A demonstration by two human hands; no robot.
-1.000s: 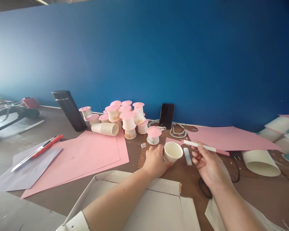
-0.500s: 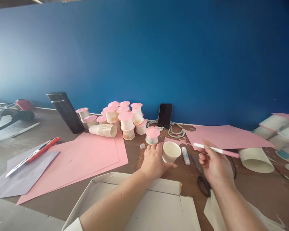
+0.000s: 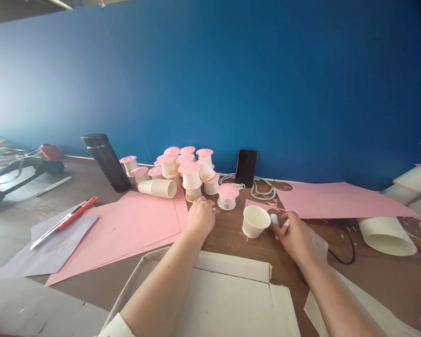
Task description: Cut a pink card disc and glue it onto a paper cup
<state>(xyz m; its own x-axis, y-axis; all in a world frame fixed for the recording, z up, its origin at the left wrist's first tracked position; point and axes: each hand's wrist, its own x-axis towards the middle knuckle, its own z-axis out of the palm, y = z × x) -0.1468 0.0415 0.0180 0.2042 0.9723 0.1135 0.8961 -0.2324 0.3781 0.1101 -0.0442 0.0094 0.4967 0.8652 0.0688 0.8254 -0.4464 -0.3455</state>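
Left hand (image 3: 200, 216) lies palm down on the table (image 3: 228, 236), at the right edge of the pink sheet (image 3: 140, 224). Its fingers are curled forward and hidden behind the knuckles, so cannot tell if they pinch anything. Just ahead of it and to its right stands a pink-topped cup (image 3: 227, 195).

Right hand (image 3: 296, 235) is closed around a pen (image 3: 286, 227). Only a short white-and-pink stub shows between the fingers, pointing up and left. A glue stick (image 3: 274, 218) sits just beyond the fingertips, partly covered.

An open paper cup (image 3: 255, 221) stands upright, mouth up, held by neither hand. It lies to the right of the left hand with a gap of bare table between. It is just left of the right hand, close to its fingertips, though contact is unclear. The right hand is clearly the nearer one.

Both forearms cross over a flat cardboard tray (image 3: 224, 299) on the near side. A sideways stack of cups (image 3: 158, 187) lies beyond and left of the left hand.
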